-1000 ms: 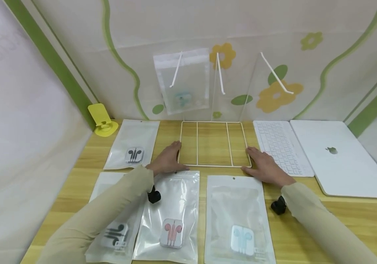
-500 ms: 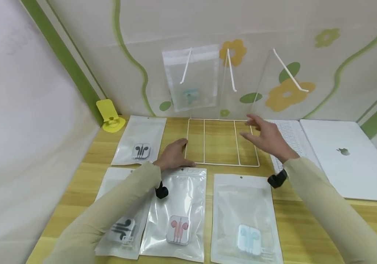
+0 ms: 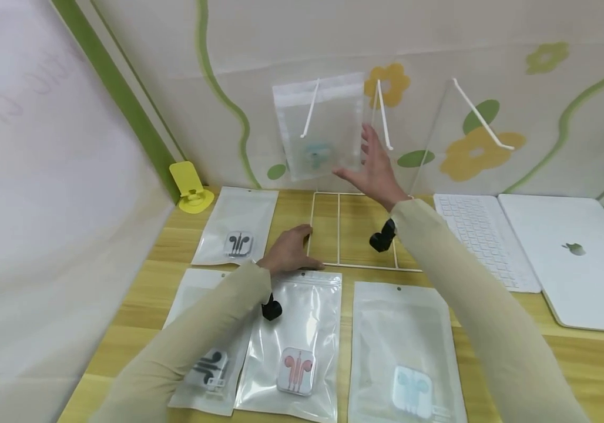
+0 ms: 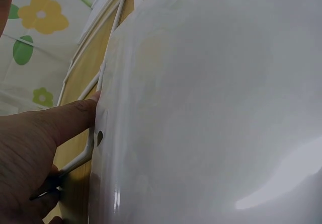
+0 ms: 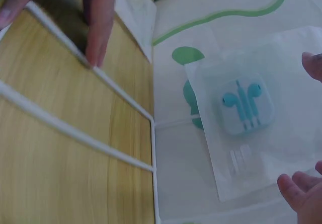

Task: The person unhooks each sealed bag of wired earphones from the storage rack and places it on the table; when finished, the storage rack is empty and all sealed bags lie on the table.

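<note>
A white wire display rack [image 3: 339, 229] with three long hooks stands at the back of the table. From its left hook hangs a clear zip bag [image 3: 336, 120]; turquoise earphones [image 5: 246, 105] in a square case show inside it in the right wrist view. My right hand [image 3: 378, 170] is raised beside this bag, thumb and fingers spread around its lower right side, holding nothing. My left hand [image 3: 288, 251] rests at the left side of the rack's base, extended fingers touching the wire. Just under it lies a bag with pink earphones [image 3: 296, 371].
Further earphone bags lie flat: a light blue set [image 3: 412, 392] at front right, black sets [image 3: 238, 243] on the left. A yellow phone stand [image 3: 191, 191] is at back left. A white keyboard [image 3: 479, 235] and a closed laptop [image 3: 571, 258] occupy the right.
My right hand has left the right side of the rack's base, rising and moving left to the hanging bag. My left hand stays on the base. The head view has shifted slightly.
</note>
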